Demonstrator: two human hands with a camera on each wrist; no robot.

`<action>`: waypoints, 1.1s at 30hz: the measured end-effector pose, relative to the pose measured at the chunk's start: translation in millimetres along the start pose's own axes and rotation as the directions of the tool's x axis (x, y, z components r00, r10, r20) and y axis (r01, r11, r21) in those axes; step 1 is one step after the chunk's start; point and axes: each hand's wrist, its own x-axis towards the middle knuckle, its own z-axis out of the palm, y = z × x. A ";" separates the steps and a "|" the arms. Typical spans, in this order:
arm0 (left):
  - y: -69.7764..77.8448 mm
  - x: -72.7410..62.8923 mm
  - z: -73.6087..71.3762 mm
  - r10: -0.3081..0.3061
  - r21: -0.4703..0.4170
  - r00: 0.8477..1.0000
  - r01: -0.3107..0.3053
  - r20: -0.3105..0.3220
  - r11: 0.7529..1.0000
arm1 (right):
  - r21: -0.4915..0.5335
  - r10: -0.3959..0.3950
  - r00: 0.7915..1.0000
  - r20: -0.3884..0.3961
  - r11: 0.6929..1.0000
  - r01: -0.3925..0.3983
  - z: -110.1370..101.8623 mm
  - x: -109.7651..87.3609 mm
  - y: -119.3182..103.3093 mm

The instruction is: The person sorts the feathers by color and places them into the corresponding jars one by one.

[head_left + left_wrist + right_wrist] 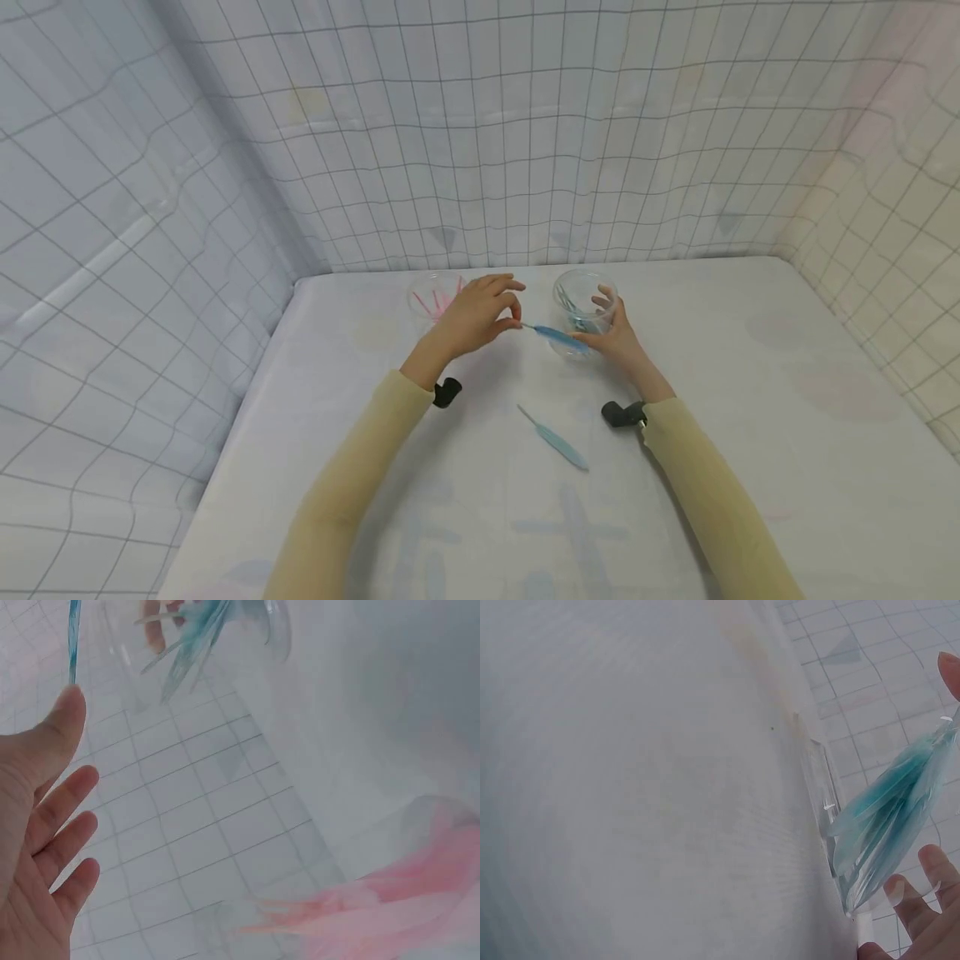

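My left hand (480, 312) pinches the thin stem of a blue feather (558, 337) between thumb and fingertip; its other fingers are spread. The feather slants in front of a clear plastic cup (585, 315). My right hand (619, 340) grips that cup, thumb on the near side and fingers on the far side. Inside it lie several teal feathers (889, 810), stems toward the rim. A pale blue feather (561, 447) lies on the table nearer to me. Behind my left hand stands another clear cup (414, 293), partly hidden, holding pink feathers (405, 900).
A white cloth with faint printed shapes covers the table (750, 483). White grid-patterned curtains (510, 150) enclose its back and sides. Black wrist-camera mounts (622, 414) sit under both forearms.
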 end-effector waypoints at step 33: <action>16.1 41.1 1.2 0.011 0.293 0.981 0.047 -0.196 0.955 | 0.007 0.039 0.999 -0.010 0.999 -0.039 1.9 -4.5 -7.7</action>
